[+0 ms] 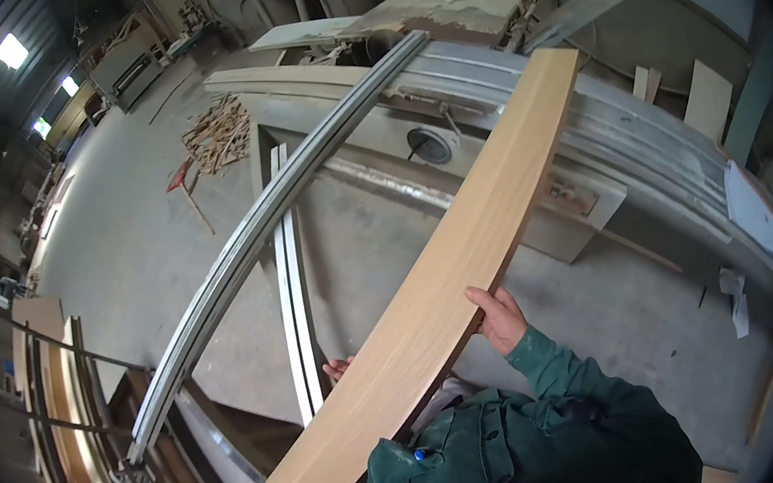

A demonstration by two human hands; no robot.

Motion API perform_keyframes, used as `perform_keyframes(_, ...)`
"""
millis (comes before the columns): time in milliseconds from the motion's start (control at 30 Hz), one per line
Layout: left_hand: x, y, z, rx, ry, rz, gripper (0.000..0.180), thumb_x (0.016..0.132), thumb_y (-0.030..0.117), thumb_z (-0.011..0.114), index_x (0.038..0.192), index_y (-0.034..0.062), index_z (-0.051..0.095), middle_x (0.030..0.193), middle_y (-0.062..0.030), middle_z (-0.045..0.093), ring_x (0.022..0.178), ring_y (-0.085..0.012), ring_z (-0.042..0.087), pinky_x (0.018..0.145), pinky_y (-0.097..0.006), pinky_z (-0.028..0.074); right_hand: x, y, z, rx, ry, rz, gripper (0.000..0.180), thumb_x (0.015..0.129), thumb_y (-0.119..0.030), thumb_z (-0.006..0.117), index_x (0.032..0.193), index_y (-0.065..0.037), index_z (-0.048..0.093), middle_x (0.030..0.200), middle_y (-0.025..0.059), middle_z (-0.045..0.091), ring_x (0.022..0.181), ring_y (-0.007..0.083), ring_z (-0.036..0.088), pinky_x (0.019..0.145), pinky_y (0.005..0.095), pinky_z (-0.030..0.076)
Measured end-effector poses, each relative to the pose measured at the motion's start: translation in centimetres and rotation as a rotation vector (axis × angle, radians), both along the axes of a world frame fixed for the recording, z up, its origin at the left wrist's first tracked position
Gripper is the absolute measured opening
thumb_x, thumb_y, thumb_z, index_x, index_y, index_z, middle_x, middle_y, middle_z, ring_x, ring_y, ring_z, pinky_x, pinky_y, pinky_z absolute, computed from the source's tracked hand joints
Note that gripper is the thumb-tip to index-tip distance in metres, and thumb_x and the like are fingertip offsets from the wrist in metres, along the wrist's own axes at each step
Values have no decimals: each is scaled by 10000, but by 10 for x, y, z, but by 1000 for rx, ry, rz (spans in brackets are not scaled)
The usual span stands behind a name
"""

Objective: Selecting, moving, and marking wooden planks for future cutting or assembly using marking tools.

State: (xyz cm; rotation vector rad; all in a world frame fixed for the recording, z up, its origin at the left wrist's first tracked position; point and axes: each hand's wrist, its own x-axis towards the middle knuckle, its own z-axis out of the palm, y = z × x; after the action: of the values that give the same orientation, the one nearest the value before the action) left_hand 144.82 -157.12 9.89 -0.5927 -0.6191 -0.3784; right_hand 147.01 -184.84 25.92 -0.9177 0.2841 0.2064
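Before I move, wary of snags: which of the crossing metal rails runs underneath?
The shorter rail, near the left hand's fingers; the longer diagonal rail crosses above it.

jacket (pixel 547 449): dark green | right sleeve (pixel 562 372): long, green | blue tip (pixel 420 455): small, at chest | hands (pixel 500 320): gloveless

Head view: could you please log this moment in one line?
right hand: gripping wooden board | left hand: mostly hidden behind board | metal rail: left of board
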Motion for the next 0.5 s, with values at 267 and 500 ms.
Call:
perform_keyframes(267, 83, -54, 5, 43, 249, -150, 497, 1074, 403, 316, 1482, 130, 393, 1519, -108, 425, 1411, -361, 364, 1185, -558, 275, 80, -10, -4, -53, 100, -11, 412, 937, -208, 655, 1268, -3, 519, 1207, 135, 616, 1074, 279, 649, 818, 468, 581)
perform_keyframes(500, 31, -50, -34, -45, 636, -77, 491, 1072, 392, 347, 1472, 113, 402, 1494, -122, 454, 1379, -370, 411, 1167, -557, 318, 143, -20, -26, 40, 289, 190, 366, 946, -226, 633, 1268, -69, 563, 1214, 95, 651, 1059, 251, 654, 862, 406, 555)
